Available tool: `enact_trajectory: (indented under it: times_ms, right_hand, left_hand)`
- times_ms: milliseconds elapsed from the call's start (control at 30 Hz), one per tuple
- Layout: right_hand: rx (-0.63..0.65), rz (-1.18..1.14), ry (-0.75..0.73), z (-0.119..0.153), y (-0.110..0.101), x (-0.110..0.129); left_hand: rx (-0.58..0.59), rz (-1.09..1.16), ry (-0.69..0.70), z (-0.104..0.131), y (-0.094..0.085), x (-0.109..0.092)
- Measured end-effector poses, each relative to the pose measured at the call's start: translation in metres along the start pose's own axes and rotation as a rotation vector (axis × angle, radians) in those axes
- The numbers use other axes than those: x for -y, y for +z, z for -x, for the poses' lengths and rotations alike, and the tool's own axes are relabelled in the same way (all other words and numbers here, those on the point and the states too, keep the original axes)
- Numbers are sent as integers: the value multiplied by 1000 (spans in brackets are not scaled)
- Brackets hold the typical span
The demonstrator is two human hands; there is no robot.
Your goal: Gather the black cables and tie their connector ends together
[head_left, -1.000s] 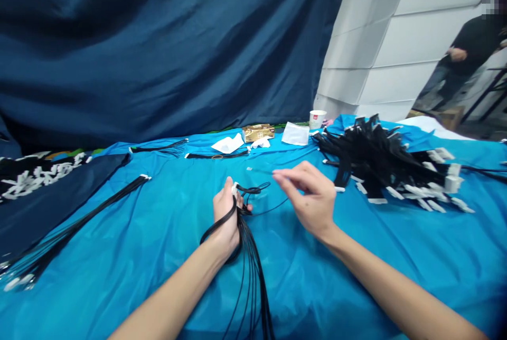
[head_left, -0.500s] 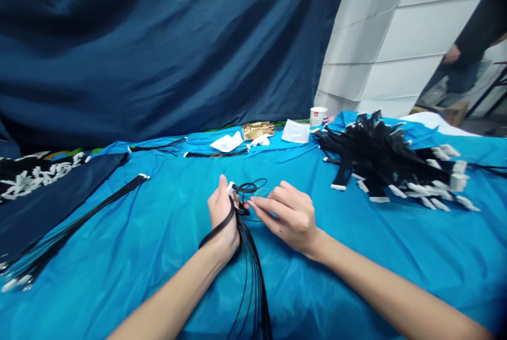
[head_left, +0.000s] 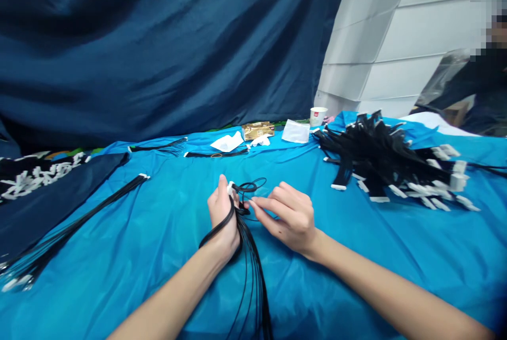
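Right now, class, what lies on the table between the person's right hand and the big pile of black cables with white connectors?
Head view: only bare bright-blue cloth between right hand and pile.

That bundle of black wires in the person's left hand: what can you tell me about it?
The bundle of black wires is a sheaf of thin, glossy cords that fan out toward the camera over the blue tablecloth. The left hand closes round it near the top, where a small white plastic connector sticks out by the thumb. Above the grip the cords curl into a loose loop. The right hand pinches at them just beside the connector.
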State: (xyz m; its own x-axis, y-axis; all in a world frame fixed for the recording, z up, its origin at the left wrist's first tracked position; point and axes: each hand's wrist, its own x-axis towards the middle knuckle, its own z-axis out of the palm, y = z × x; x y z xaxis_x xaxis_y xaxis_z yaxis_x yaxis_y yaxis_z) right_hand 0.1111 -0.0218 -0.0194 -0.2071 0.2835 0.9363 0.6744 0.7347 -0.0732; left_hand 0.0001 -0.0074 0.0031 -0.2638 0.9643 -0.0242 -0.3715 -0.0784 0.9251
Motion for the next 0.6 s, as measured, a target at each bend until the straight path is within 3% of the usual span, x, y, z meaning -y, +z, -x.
enact_trajectory:
  times_ms: [600]
  right_hand:
    - [31, -29, 79, -1, 0, 0]
  left_hand:
    - [35, 2, 22, -2, -1, 6]
